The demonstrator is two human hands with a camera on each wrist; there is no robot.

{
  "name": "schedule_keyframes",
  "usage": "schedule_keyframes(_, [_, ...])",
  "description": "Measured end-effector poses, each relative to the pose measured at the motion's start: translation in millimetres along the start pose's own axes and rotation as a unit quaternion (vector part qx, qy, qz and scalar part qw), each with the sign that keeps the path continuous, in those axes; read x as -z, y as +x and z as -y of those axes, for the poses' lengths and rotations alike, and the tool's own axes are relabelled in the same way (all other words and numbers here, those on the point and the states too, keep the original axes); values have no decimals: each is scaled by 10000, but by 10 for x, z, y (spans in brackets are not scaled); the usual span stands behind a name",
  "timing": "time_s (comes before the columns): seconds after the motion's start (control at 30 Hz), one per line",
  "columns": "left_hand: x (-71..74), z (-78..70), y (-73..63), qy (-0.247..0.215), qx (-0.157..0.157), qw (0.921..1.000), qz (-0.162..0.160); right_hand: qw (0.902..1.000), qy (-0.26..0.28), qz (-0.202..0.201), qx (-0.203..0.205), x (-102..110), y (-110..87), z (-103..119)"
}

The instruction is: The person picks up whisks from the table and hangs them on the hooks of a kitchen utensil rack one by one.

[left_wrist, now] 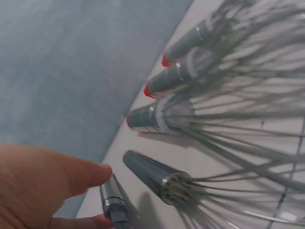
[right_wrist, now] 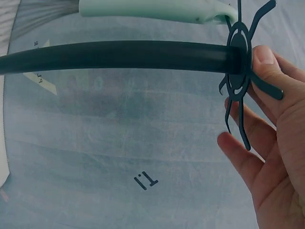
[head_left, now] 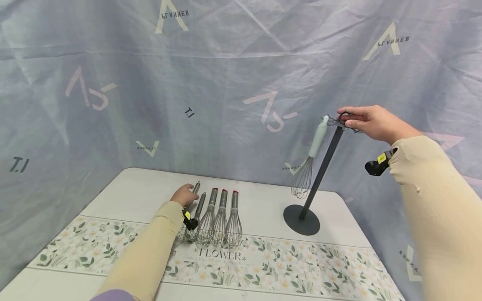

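At the table's left side, my left hand [head_left: 184, 195] has its thumb and a finger around the steel handle [left_wrist: 112, 198] of the leftmost whisk [head_left: 196, 187]. Beside it lies another plain steel-handled whisk [left_wrist: 155, 176], then three whisks with red-tipped handles [head_left: 223, 202]. My right hand [head_left: 376, 121] grips the top of a dark metal stand [head_left: 325, 167] by its ring and hooked rack [right_wrist: 238, 62]. From one hook hangs a whisk with a pale mint handle [head_left: 318, 137], its wires pointing down. Part of the leftmost whisk is hidden by my left hand and wrist.
The stand's round base [head_left: 301, 219] rests on the right part of the white table [head_left: 260, 209]. A floral printed band [head_left: 286, 267] crosses the table under the whisk wires. Grey-blue cloth [head_left: 226, 83] hangs behind and along the sides.
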State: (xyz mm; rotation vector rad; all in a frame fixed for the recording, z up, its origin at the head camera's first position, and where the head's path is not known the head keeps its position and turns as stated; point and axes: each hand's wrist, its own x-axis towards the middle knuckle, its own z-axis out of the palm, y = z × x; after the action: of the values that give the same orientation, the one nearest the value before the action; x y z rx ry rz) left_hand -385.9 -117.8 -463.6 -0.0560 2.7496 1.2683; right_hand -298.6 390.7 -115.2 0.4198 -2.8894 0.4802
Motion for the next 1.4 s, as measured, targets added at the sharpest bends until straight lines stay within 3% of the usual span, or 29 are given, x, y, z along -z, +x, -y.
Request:
schedule_keyframes(0.23, [-32,25,0,545,-198,9980,-239,9996,-250,-101,49,-8,-1,-26])
schedule_keyframes(0.53, [12,-15,-14,1030,-389,9936,-254,9986,-506,-153,-24,-9,0,34])
schedule_keyframes(0.7, [2,51,43,995,-455,9932,-390,9987,-472,-156,-54,-19,-7,75])
schedule_keyframes(1.03, [15,-39,-6,899,-414,9944,-360,9985,-505,-208,-67,-32,-22,62])
schedule_keyframes(1.4, [108,-142,32,296,-550,9968,-490,9974,-663,-278,-29,-37,-28,36])
